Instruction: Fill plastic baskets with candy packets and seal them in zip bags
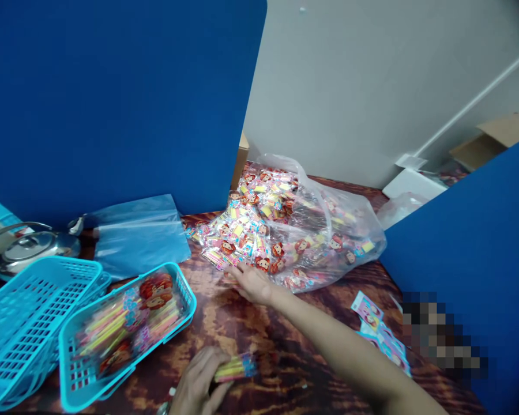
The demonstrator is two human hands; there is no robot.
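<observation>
My left hand (201,380), low in the view, is closed on a small clear packet (236,368) of yellow and pink sticks with a blue printed end. My right hand (254,283) reaches to the near edge of a heap of similar shiny packets (244,230), its fingers stretched out and nothing visible in them. The heap spills from a large clear plastic bag (350,230) lying on its side. Left of my hands, a light blue basket (184,288) holds larger clear packs (149,314) of coloured sticks with a red-haired cartoon figure.
Stacked blue baskets (69,276) and a metal kettle (30,248) stand at the left. A flat clear plastic bag (140,236) lies by the blue partition (125,104). Printed cards (383,331) lie at the right, near another blue partition (471,259). A cardboard box (497,141) shows behind it.
</observation>
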